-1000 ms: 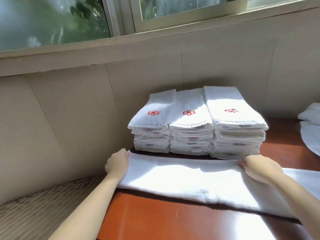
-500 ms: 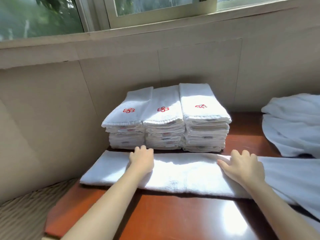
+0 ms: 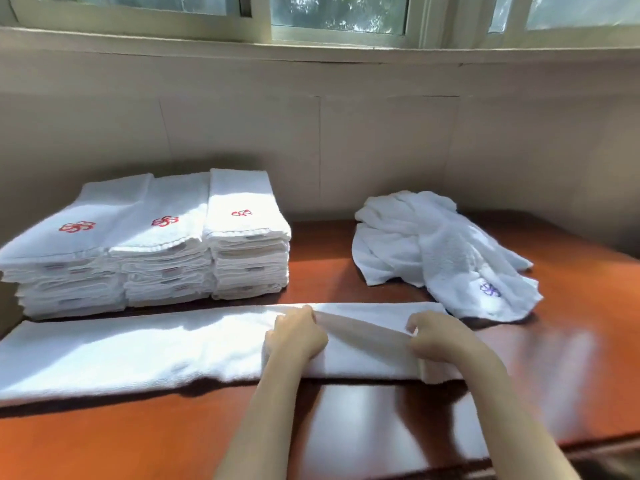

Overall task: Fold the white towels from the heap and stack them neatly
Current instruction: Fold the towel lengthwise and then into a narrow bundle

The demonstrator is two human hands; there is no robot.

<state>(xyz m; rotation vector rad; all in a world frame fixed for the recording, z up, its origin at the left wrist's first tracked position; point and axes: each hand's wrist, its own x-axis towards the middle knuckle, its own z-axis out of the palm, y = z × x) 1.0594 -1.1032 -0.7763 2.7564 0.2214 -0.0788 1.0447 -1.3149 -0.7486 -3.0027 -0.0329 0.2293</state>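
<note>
A long white towel (image 3: 138,351), folded into a narrow strip, lies across the red-brown table (image 3: 381,427) in front of me. My left hand (image 3: 294,336) rests on the strip's right half, its fingers curled into the cloth at the far edge. My right hand (image 3: 438,339) pinches the cloth near the strip's right end. A taut crease runs between the two hands. Three side-by-side stacks of folded towels (image 3: 145,244) with red flower marks stand at the back left. The heap of unfolded towels (image 3: 440,247) lies at the back right.
A beige panelled wall (image 3: 381,143) rises right behind the stacks and the heap, with a window (image 3: 339,12) above it. The table's front edge (image 3: 519,452) runs at the lower right. Bare table shows between the stacks and the heap.
Both hands have slid to the right along the strip, from its left and middle to its right part. My view has swung right, bringing the heap fully in.
</note>
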